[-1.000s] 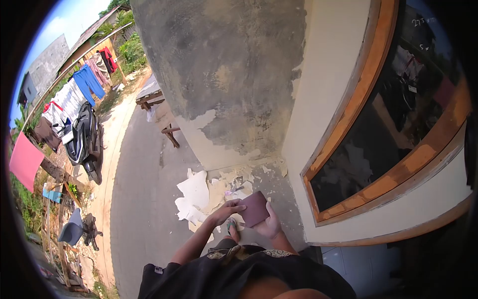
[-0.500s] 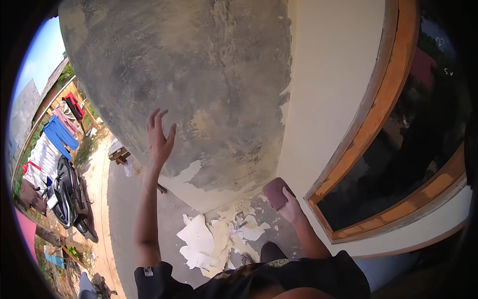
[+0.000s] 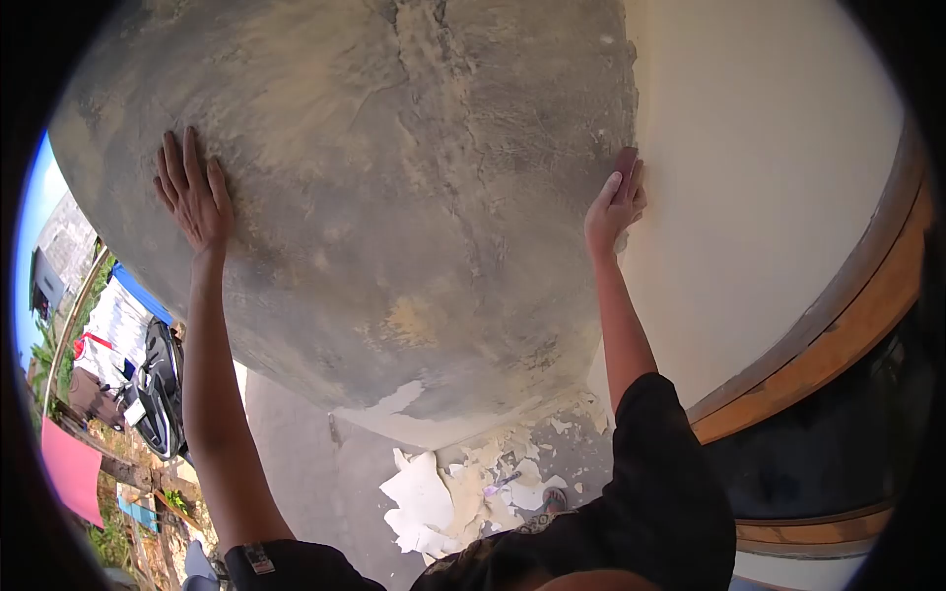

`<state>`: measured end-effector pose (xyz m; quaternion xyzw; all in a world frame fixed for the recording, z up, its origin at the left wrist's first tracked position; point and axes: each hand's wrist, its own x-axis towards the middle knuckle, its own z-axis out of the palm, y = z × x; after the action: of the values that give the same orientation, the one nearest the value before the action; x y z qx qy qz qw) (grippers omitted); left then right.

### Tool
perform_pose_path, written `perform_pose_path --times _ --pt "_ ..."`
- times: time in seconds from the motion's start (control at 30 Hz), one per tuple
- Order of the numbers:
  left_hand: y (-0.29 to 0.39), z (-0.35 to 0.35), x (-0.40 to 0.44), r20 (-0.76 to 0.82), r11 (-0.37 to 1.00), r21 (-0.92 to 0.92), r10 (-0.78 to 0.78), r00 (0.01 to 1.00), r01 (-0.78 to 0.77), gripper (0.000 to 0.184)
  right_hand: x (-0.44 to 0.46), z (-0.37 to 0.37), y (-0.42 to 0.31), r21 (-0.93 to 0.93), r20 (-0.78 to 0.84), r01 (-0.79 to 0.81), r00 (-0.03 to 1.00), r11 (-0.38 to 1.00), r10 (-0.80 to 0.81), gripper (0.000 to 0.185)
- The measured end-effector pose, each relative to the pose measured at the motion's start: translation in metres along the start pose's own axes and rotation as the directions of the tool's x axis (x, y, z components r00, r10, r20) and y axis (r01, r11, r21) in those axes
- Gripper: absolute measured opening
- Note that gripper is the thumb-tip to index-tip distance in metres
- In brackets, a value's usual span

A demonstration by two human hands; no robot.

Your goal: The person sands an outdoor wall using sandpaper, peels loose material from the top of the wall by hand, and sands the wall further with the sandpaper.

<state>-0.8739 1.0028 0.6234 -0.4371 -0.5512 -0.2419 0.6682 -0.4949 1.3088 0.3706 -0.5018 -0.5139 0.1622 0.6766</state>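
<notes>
1. Step in hand, as I judge it: the right hand (image 3: 613, 212) is working the maroon pad (image 3: 627, 161) at the edge of the grey wall (image 3: 345, 217), by the corner.
2. The right hand grips the pad between thumb and fingers; the pad juts past the fingertips, seen nearly edge-on. Whether its face touches the wall, I cannot tell.
3. The left hand (image 3: 197, 202) holds nothing, fingers spread, apparently flat against the wall, well apart from the pad.
4. The next move seems to call for a firm grip and even pressure.
5. Between the hands, the wall is mottled, rough and ridged.
6. Right of the right hand, the cream wall (image 3: 759, 148) looks smooth.
7. Below both hands, thin, jagged pale flakes (image 3: 419, 502) litter the grey floor (image 3: 296, 433).
</notes>
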Motion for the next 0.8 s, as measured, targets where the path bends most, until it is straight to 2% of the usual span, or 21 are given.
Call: perform_pose_path --times 0.07,0.13,0.17,0.2,0.23,0.27,0.37,0.4,0.43,0.47,0.57,0.6,0.63,0.77,0.8 --pt "0.006 0.003 -0.003 -0.053 1.000 -0.014 -0.009 0.999 0.008 0.049 0.024 0.024 -0.011 -0.091 -0.179 0.051 0.982 0.995 -0.066 0.050" --pt "0.010 -0.001 -0.002 -0.064 0.999 -0.029 0.020 0.998 -0.022 0.049 -0.013 0.055 -0.040 -0.020 -0.237 0.184 0.954 0.983 -0.184 0.054" --pt "0.011 -0.003 0.000 -0.072 0.999 -0.038 0.028 0.997 -0.031 0.049 -0.049 0.064 -0.053 -0.125 -0.094 0.368 0.920 0.921 -0.380 0.051" --pt "0.012 -0.003 0.001 -0.078 0.999 -0.029 0.036 0.996 -0.038 0.049 -0.091 0.069 -0.061 -0.081 0.105 0.615 0.788 0.784 -0.607 0.046" --pt "0.011 -0.003 -0.002 -0.072 0.999 -0.027 0.032 0.997 -0.034 0.049 -0.134 0.084 -0.057 0.035 0.113 0.808 0.581 0.588 -0.806 0.043" --pt "0.009 -0.002 -0.001 -0.072 0.999 -0.031 0.041 0.997 -0.043 0.049 -0.158 0.078 -0.050 0.210 0.298 0.918 0.268 0.337 -0.916 0.041" --pt "0.006 0.001 0.001 -0.091 0.998 -0.014 0.062 0.994 -0.064 0.049 -0.118 0.066 0.004 0.120 0.390 0.973 0.136 0.197 -0.911 0.041" --pt "0.006 0.002 0.001 -0.097 0.998 -0.007 0.061 0.993 -0.062 0.049 -0.089 0.067 0.021 0.046 0.253 0.918 0.370 0.393 -0.894 0.041" --pt "0.007 0.002 -0.002 -0.086 0.998 -0.004 0.058 0.995 -0.058 0.049 -0.056 0.050 0.029 -0.070 0.193 0.735 0.673 0.674 -0.714 0.046" --pt "0.007 0.002 0.000 -0.099 0.998 -0.003 0.055 0.994 -0.055 0.049 -0.028 0.043 0.030 -0.043 0.073 0.343 0.938 0.938 -0.339 0.050" --pt "0.017 0.001 0.000 -0.088 0.999 -0.014 0.048 0.995 -0.050 0.050 -0.037 0.055 0.008 0.059 -0.133 0.173 0.977 0.983 -0.164 0.051" --pt "0.015 0.001 0.001 -0.093 0.999 -0.003 0.049 0.994 -0.049 0.050 -0.072 0.060 -0.010 -0.031 0.047 0.355 0.934 0.934 -0.353 0.048" --pt "0.012 -0.001 0.000 -0.086 0.998 0.005 0.058 0.995 -0.058 0.050 -0.111 0.059 -0.026 -0.035 0.282 0.629 0.752 0.776 -0.596 0.046" --pt "0.004 -0.001 -0.001 -0.083 0.994 0.010 0.113 0.990 -0.112 0.051 -0.092 0.057 0.014 0.203 0.305 0.916 0.277 0.347 -0.911 0.046" --pt "0.004 0.002 0.003 -0.098 0.993 0.011 0.117 0.988 -0.117 0.052 -0.062 0.048 0.031 0.055 0.266 0.775 0.596 0.630 -0.757 0.047"
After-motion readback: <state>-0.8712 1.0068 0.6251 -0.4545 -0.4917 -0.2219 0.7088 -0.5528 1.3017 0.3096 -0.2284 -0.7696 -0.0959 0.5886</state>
